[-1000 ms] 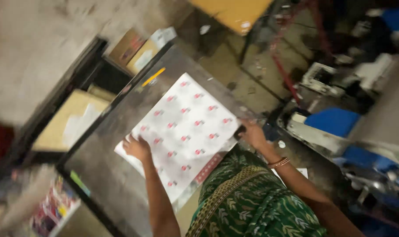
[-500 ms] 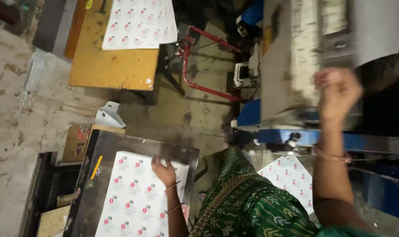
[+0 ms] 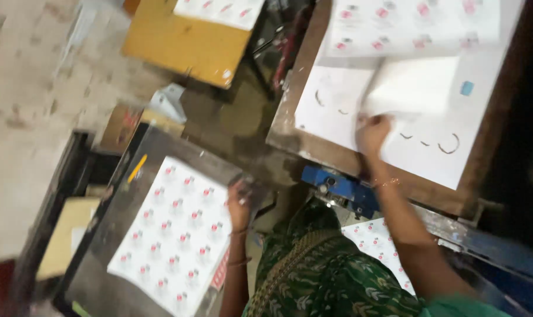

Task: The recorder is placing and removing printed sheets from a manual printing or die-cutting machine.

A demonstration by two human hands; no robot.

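On grey metal table [image 3: 111, 235], printed sheet [image 3: 175, 235] under left hand [image 3: 238, 202].

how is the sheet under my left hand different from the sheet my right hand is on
The sheet under the left hand, the printed sheet, is covered in rows of small red-and-grey marks; the white sheet at the right hand shows only a few dark curved marks. The printed sheet lies flat on a grey metal tray; the white sheet lies on a brown board. Both are white paper.

upper printed sheet [image 3: 413, 17] cropped, motion-blurred
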